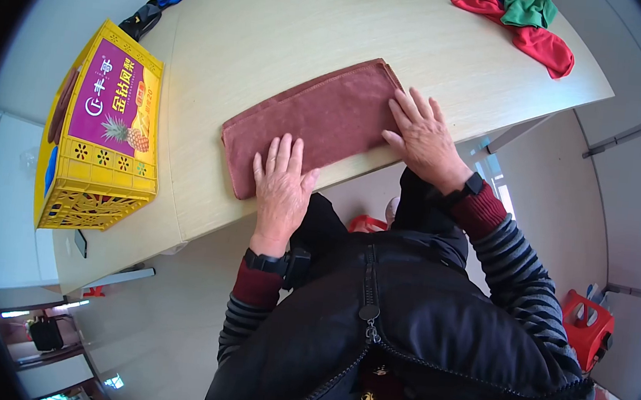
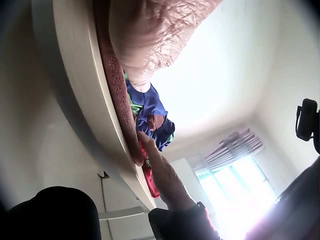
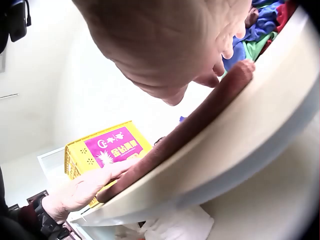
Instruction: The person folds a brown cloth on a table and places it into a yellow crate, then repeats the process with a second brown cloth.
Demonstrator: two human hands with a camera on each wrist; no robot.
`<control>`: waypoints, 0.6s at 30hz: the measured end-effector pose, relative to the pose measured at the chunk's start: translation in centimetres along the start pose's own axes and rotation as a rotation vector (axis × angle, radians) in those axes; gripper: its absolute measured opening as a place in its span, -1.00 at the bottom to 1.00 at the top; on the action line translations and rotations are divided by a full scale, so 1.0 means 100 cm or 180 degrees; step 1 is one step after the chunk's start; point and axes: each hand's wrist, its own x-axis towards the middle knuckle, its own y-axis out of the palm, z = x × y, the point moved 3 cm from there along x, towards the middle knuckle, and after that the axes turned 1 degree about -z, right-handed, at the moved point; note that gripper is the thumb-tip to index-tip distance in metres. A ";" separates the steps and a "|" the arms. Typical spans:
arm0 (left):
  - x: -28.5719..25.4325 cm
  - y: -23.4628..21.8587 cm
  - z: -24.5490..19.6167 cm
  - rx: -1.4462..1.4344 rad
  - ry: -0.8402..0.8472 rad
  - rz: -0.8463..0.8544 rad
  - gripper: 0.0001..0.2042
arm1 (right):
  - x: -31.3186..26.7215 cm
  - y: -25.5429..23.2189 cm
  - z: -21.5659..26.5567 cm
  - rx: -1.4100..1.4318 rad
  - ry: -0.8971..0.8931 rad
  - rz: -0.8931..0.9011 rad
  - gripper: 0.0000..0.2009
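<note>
A reddish-brown cloth [image 1: 321,115], folded into a long flat rectangle, lies near the table's front edge in the head view. On its lower left part rests my left hand [image 1: 283,189], fingers straight and pointing away from me. My right hand [image 1: 425,137] lies at the cloth's right end, fingers extended over that edge. The right wrist view shows the folded cloth [image 3: 185,130] edge-on as a thick layered strip along the table rim, with the left hand [image 3: 82,190] at its far end. In the left wrist view the right hand [image 2: 167,175] touches the cloth's far end.
A yellow plastic crate [image 1: 97,194] with a purple pineapple label stands on the left of the table [image 1: 219,51]. Red, green and blue cloths [image 1: 527,19] lie along the far edge. A dark phone-like object [image 1: 81,243] sits at the near left, and a red stool [image 1: 587,330] is at the right.
</note>
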 end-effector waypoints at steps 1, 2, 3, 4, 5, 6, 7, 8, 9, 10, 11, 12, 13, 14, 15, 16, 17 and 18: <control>0.004 0.000 -0.002 0.0011 -0.0008 0.0001 -0.41 | 0.005 0.000 0.006 0.0010 -0.0009 -0.0003 -0.36; 0.012 -0.002 -0.006 -0.0103 0.0094 -0.0030 -0.42 | 0.013 -0.001 0.019 0.0202 -0.0133 -0.0070 -0.37; 0.023 -0.002 -0.011 -0.0219 0.0199 -0.0066 -0.43 | 0.023 -0.002 0.032 0.0390 -0.0254 -0.0139 -0.38; 0.033 -0.003 -0.013 -0.0335 0.0309 -0.0101 -0.44 | 0.030 -0.004 0.043 0.0577 -0.0372 -0.0208 -0.38; 0.041 0.002 -0.011 -0.0329 0.0309 -0.0114 -0.44 | 0.036 0.000 0.051 0.0573 -0.0377 -0.0221 -0.38; 0.048 0.011 -0.008 -0.0384 0.0271 -0.0042 -0.44 | 0.041 0.008 0.061 0.0533 -0.0447 -0.0134 -0.38; 0.054 0.016 -0.007 -0.0441 0.0226 0.0033 -0.44 | 0.046 0.012 0.070 0.0494 -0.0521 -0.0039 -0.38; 0.057 0.020 -0.004 -0.0495 0.0179 0.0112 -0.44 | 0.048 0.016 0.075 0.0459 -0.0596 0.0056 -0.37; 0.057 0.022 0.001 -0.0492 0.0161 0.0115 -0.44 | 0.051 0.018 0.074 0.0464 -0.0613 0.0062 -0.37; 0.056 0.024 0.008 -0.0328 0.0087 0.0089 -0.44 | 0.053 0.020 0.069 0.0456 -0.0552 0.0041 -0.37; 0.052 0.026 0.016 -0.0168 0.0017 0.0080 -0.43 | 0.054 0.022 0.062 0.0453 -0.0483 0.0033 -0.36; 0.049 0.027 0.022 -0.0009 -0.0044 0.0072 -0.43 | 0.054 0.024 0.055 0.0449 -0.0407 0.0025 -0.36; 0.047 0.027 0.030 -0.0015 -0.0052 0.0088 -0.43 | 0.054 0.025 0.048 0.0454 -0.0409 0.0043 -0.36; 0.044 0.027 0.040 0.0020 -0.0169 0.0083 -0.42 | 0.055 0.026 0.039 0.0429 -0.0325 0.0029 -0.36; 0.042 0.027 0.050 0.0054 -0.0288 0.0075 -0.42 | 0.055 0.027 0.030 0.0401 -0.0243 0.0013 -0.35; 0.039 0.027 0.058 0.0090 -0.0410 0.0059 -0.41 | 0.054 0.027 0.023 0.0370 -0.0167 -0.0009 -0.35; 0.037 0.026 0.062 0.0088 -0.0432 0.0046 -0.41 | 0.053 0.027 0.018 0.0360 -0.0192 -0.0011 -0.35; 0.037 0.025 0.067 0.0102 -0.0542 0.0113 -0.40 | 0.053 0.028 0.013 0.0361 -0.0141 0.0039 -0.35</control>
